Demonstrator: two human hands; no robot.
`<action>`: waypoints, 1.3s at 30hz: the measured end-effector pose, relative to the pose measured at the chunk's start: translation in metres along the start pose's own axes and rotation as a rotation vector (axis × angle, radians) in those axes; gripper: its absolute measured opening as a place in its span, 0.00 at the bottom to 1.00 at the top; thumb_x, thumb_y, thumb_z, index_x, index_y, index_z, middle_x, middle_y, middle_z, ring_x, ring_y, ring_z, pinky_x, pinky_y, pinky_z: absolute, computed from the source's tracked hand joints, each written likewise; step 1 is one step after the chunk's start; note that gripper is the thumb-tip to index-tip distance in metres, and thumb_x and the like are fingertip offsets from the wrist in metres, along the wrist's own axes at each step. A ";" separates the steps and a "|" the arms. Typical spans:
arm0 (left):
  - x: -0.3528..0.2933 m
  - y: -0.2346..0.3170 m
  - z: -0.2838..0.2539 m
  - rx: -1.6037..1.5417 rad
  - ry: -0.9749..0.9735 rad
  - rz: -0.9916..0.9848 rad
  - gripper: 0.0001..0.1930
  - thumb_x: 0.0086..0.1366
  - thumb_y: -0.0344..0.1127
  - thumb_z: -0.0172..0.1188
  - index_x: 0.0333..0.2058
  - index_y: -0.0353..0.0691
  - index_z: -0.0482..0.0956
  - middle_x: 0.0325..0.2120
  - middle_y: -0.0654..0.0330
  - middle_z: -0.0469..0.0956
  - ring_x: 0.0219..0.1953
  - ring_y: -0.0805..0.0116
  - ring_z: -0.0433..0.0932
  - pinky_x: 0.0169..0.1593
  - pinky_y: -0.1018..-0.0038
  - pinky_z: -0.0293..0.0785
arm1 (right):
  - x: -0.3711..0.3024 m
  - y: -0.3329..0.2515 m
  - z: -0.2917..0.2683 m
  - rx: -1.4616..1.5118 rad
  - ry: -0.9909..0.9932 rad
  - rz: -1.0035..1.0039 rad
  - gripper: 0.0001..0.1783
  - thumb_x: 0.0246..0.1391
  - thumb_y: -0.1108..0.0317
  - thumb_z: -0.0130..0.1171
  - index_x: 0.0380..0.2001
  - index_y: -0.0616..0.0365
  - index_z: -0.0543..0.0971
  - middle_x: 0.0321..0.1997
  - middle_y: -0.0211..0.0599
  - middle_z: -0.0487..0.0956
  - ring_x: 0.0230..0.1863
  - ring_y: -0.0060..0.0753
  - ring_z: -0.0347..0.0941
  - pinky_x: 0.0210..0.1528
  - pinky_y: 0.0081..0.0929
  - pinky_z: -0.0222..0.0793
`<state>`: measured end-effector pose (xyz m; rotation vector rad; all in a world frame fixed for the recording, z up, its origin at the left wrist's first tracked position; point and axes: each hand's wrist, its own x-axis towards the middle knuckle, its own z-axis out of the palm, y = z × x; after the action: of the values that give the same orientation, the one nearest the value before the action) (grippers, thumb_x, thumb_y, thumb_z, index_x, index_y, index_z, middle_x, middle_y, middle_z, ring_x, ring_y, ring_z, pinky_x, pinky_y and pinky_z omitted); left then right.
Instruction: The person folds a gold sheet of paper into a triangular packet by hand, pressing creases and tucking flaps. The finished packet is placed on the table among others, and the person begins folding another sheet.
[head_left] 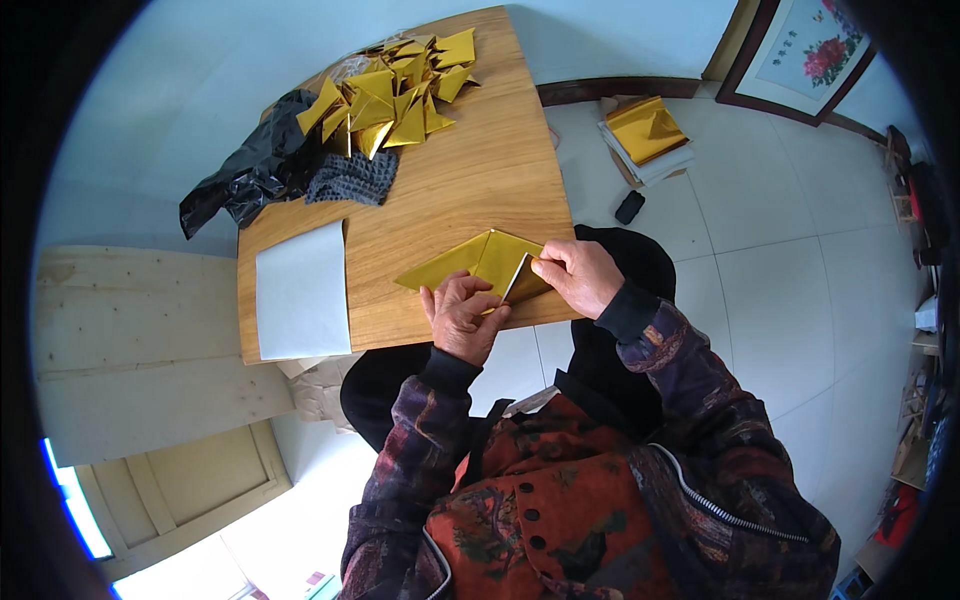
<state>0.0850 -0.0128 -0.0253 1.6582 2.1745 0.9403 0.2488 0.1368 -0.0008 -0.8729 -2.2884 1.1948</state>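
A sheet of gold foil paper (440, 268), partly folded into a pointed shape, lies at the near right corner of the wooden table (480, 150). My right hand (582, 276) pinches its right side, where a folded flap shows a white edge. My left hand (464, 316) rests on the near edge of the paper with its fingers apart, the fingertips touching the foil. A pale grey-white sheet (302, 290) lies flat to the left of my left hand.
A heap of folded gold paper pieces (400, 90) sits at the table's far end, beside a black plastic bag (255, 165) and a dark textured cloth (352, 178). On the floor to the right lie a stack of gold sheets (646, 132) and a small black object (630, 207).
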 end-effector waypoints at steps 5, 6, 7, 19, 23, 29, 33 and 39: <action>-0.001 -0.001 0.001 -0.019 0.002 -0.028 0.05 0.51 0.39 0.69 0.28 0.50 0.84 0.39 0.68 0.76 0.57 0.59 0.66 0.65 0.42 0.35 | 0.003 -0.002 0.002 -0.013 0.006 0.003 0.15 0.58 0.62 0.58 0.24 0.63 0.74 0.18 0.46 0.73 0.20 0.45 0.70 0.23 0.35 0.62; 0.000 -0.001 0.001 -0.022 0.005 -0.028 0.05 0.52 0.39 0.69 0.28 0.50 0.84 0.40 0.68 0.76 0.57 0.59 0.66 0.65 0.42 0.35 | 0.003 -0.002 0.002 -0.014 0.007 0.005 0.15 0.58 0.62 0.58 0.24 0.63 0.74 0.18 0.46 0.73 0.20 0.45 0.70 0.23 0.35 0.62; 0.000 -0.001 0.001 -0.020 0.006 -0.028 0.05 0.52 0.39 0.69 0.28 0.50 0.85 0.40 0.68 0.76 0.57 0.59 0.66 0.65 0.42 0.35 | 0.003 -0.002 0.002 -0.015 0.011 0.004 0.15 0.58 0.62 0.58 0.24 0.63 0.74 0.18 0.46 0.73 0.20 0.45 0.70 0.23 0.35 0.62; -0.001 -0.001 0.001 -0.001 0.019 -0.021 0.04 0.52 0.39 0.68 0.28 0.50 0.85 0.40 0.68 0.76 0.57 0.59 0.66 0.65 0.43 0.35 | 0.000 -0.005 -0.004 0.116 -0.074 0.055 0.14 0.52 0.59 0.63 0.29 0.61 0.77 0.25 0.44 0.79 0.29 0.46 0.78 0.32 0.37 0.72; -0.001 -0.002 0.002 -0.004 0.017 -0.020 0.04 0.53 0.38 0.68 0.28 0.49 0.84 0.40 0.68 0.76 0.57 0.59 0.67 0.64 0.43 0.36 | -0.009 -0.006 -0.009 0.097 -0.112 -0.064 0.16 0.45 0.65 0.67 0.35 0.61 0.76 0.34 0.42 0.80 0.38 0.45 0.77 0.40 0.35 0.73; -0.001 0.007 -0.006 0.050 0.035 0.034 0.13 0.51 0.38 0.70 0.36 0.49 0.82 0.45 0.64 0.74 0.60 0.54 0.65 0.63 0.41 0.40 | -0.022 -0.007 -0.001 -0.178 0.013 -0.257 0.10 0.44 0.75 0.61 0.34 0.61 0.76 0.34 0.40 0.79 0.41 0.47 0.74 0.43 0.37 0.71; -0.024 0.022 -0.020 0.176 0.226 0.133 0.28 0.46 0.35 0.72 0.48 0.48 0.76 0.52 0.59 0.71 0.63 0.49 0.62 0.65 0.43 0.43 | -0.030 -0.016 0.003 -0.016 0.061 -0.224 0.09 0.47 0.78 0.59 0.34 0.62 0.77 0.34 0.41 0.79 0.36 0.42 0.76 0.39 0.30 0.72; -0.066 0.014 -0.039 0.052 0.532 0.066 0.26 0.46 0.25 0.68 0.47 0.40 0.73 0.46 0.52 0.72 0.50 0.50 0.71 0.54 0.59 0.65 | -0.043 -0.031 0.014 0.638 -0.011 -0.029 0.05 0.57 0.73 0.60 0.36 0.61 0.77 0.30 0.28 0.78 0.29 0.16 0.70 0.33 0.20 0.69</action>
<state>0.0954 -0.0859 0.0014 1.6517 2.4922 1.4974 0.2606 0.0853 0.0141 -0.5812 -1.7315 1.7657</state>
